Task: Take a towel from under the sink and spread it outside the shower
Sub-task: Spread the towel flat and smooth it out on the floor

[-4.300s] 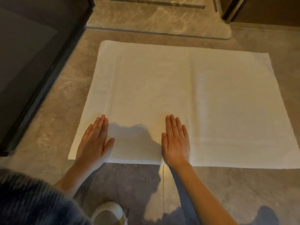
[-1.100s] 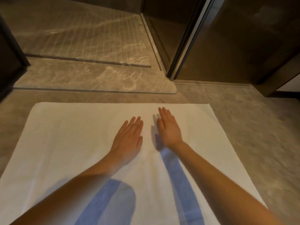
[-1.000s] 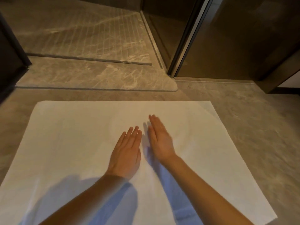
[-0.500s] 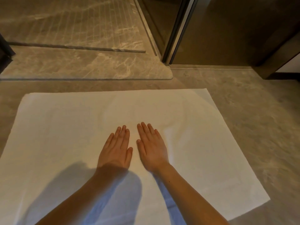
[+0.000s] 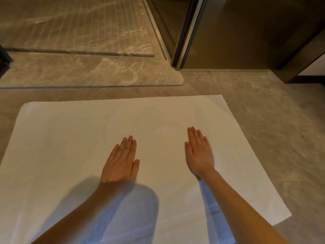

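Observation:
A white towel [image 5: 70, 138] lies spread flat on the grey stone floor, just in front of the raised shower threshold [image 5: 88, 71]. My left hand [image 5: 121, 161] rests palm down near the towel's middle, fingers straight and together. My right hand [image 5: 198, 152] lies flat on the towel further right, a little blurred. Neither hand holds anything. The towel's near edge runs out of view at the bottom.
The grooved shower floor [image 5: 79, 27] lies beyond the threshold. A dark glass door frame [image 5: 186, 32] stands at the upper middle, with a dark panel [image 5: 246, 32] to its right. Bare floor tiles [image 5: 281, 120] stretch to the towel's right.
My hands were side by side half a second ago. They have slid apart on the towel, the right hand moving well to the right.

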`<state>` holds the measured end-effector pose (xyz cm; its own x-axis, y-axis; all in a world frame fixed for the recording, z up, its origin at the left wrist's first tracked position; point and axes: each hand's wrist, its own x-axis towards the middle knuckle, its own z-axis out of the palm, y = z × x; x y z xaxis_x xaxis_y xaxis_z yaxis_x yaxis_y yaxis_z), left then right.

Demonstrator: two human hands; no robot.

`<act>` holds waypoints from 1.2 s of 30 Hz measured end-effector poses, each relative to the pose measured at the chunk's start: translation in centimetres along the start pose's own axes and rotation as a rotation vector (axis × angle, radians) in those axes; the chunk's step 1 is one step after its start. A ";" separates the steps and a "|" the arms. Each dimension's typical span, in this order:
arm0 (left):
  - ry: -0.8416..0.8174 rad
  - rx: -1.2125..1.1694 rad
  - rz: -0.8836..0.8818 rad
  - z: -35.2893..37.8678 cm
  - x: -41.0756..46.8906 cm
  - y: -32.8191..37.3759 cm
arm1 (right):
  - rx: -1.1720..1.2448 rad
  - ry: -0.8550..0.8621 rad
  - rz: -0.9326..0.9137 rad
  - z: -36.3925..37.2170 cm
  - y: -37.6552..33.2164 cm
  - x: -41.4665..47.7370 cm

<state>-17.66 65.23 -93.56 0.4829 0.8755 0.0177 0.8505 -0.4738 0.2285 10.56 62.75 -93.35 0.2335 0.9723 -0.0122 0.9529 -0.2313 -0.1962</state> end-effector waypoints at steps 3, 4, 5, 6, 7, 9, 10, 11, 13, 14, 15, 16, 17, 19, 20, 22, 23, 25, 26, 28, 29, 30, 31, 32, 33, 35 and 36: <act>-0.027 0.052 -0.011 -0.1 0.1 -0.1 | -0.012 -0.028 0.004 -0.2 -0.3 -0.1; -0.040 0.062 -0.016 -0.3 0.1 -0.1 | -0.013 -0.046 0.006 -0.5 -0.4 0.0; -0.051 0.066 -0.013 -0.5 0.1 0.0 | -0.012 -0.070 0.014 -0.9 -0.7 0.0; -0.058 0.066 0.000 -0.9 0.0 0.3 | -0.008 -0.086 0.027 -1.4 -1.0 -0.1; -0.053 0.061 0.021 -1.3 -0.3 0.6 | 0.009 -0.080 0.043 -1.8 -1.7 -0.3; -0.007 0.032 0.083 -2.2 -1.6 1.7 | 0.077 -0.015 0.052 -2.6 -3.8 -1.7; 0.019 -0.002 0.113 -2.4 -2.8 2.4 | 0.112 0.008 0.020 -2.7 -5.4 -2.9; 0.047 -0.056 0.144 -2.3 -4.2 3.0 | 0.138 0.012 -0.037 -2.6 -7.1 -4.6; 0.081 -0.147 0.186 -1.6 -7.0 3.9 | 0.193 -0.020 -0.147 -1.7 -10.6 -8.4; 0.081 -0.149 0.188 -1.2 -8.0 4.2 | 0.219 -0.040 -0.165 -1.1 -12.0 -9.9; 0.070 -0.134 0.184 -0.9 -8.6 4.3 | 0.239 -0.060 -0.164 -0.5 -13.0 -11.1; 0.064 -0.113 0.184 -0.6 -8.9 4.2 | 0.252 -0.080 -0.158 0.1 -13.6 -11.8; 0.056 -0.096 0.191 -0.3 -9.0 4.1 | 0.247 -0.101 -0.156 0.7 -13.9 -12.3; 0.038 -0.073 0.212 0.0 -8.9 3.8 | 0.169 -0.125 -0.176 1.5 -13.5 -12.8; 0.035 -0.060 0.216 0.1 -8.9 3.7 | 0.126 -0.129 -0.196 1.6 -13.2 -12.9; 0.020 -0.048 0.199 0.3 -8.9 3.6 | 0.083 -0.136 -0.219 1.5 -12.1 -12.9; 0.009 -0.050 0.186 0.4 -8.9 3.6 | 0.068 -0.140 -0.226 1.4 -11.4 -12.9; 0.007 -0.053 0.177 0.4 -8.8 3.6 | 0.038 -0.135 -0.222 1.2 -9.8 -12.8; 0.011 -0.055 0.176 0.4 -8.8 3.5 | 0.029 -0.128 -0.204 1.1 -8.7 -12.7; 0.015 -0.068 0.176 0.6 -8.8 3.5 | 0.026 -0.112 -0.148 0.7 -6.6 -12.6; 0.015 -0.077 0.174 0.7 -8.9 3.5 | 0.027 -0.106 -0.120 0.5 -5.5 -12.5; 0.016 -0.085 0.172 0.8 -8.9 3.5 | 0.025 -0.101 -0.098 0.3 -4.4 -12.4; 0.018 -0.089 0.170 0.9 -8.9 3.5 | 0.019 -0.095 -0.079 0.1 -3.3 -12.4; 0.019 -0.089 0.168 1.1 -8.9 3.4 | 0.012 -0.085 -0.060 -0.1 -2.1 -12.3; 0.020 -0.084 0.165 1.2 -8.9 3.3 | 0.006 -0.072 -0.035 -0.4 -0.9 -12.3; 0.024 -0.076 0.153 1.5 -8.9 3.3 | -0.006 -0.052 0.024 -0.8 1.5 -12.2; 0.028 -0.078 0.147 1.6 -9.0 3.3 | -0.016 -0.049 0.048 -1.0 2.6 -12.2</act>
<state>-18.89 55.68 -94.49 0.5942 0.8001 0.0831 0.7519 -0.5891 0.2960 10.35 50.26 -92.72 0.2700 0.9604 -0.0696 0.9437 -0.2782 -0.1788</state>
